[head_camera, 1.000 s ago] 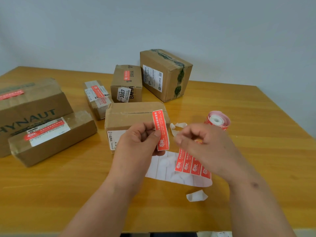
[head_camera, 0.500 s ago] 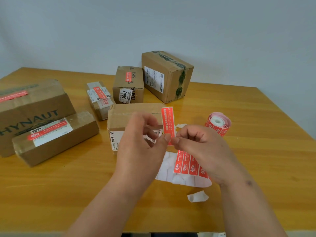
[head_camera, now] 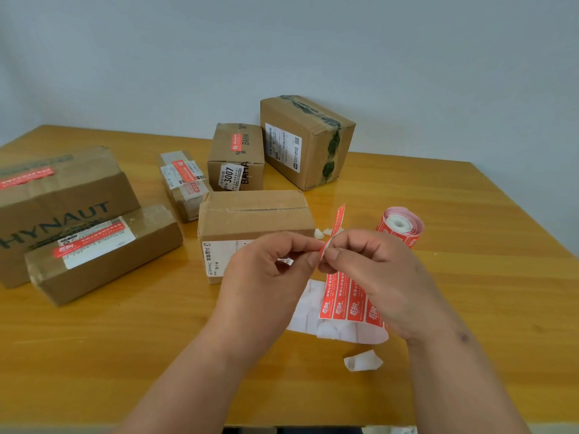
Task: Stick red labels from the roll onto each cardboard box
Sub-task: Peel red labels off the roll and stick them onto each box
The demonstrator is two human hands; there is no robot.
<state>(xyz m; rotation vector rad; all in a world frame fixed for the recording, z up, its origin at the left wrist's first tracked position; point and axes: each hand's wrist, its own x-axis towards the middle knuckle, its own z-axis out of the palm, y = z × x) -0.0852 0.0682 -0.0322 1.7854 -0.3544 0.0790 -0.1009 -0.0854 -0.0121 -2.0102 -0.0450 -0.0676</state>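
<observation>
Red label (head_camera: pixel 336 225), a narrow paper strip, pinched at its lower end between the thumb and fingertips of both the left hand (head_camera: pixel 269 270) and right hand (head_camera: pixel 376 270), above the plain cardboard box (head_camera: pixel 253 220). Label roll (head_camera: pixel 402 225) lies right, its white backing trailing under the hands. Glossy wooden table (head_camera: pixel 470 277); pale wall behind. Legible print: "HYNAUT" on the large box (head_camera: pixel 62 211), "3007" on the far box (head_camera: pixel 235 151).

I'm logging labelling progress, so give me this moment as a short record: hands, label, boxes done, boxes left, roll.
left hand: pinches the loose label
right hand: pinches the same label
loose label: red, held above the table, stuck to nothing
boxes with red labels: four, at left and centre back
boxes without: near box; back right box
roll: on the table, right of near box
</observation>
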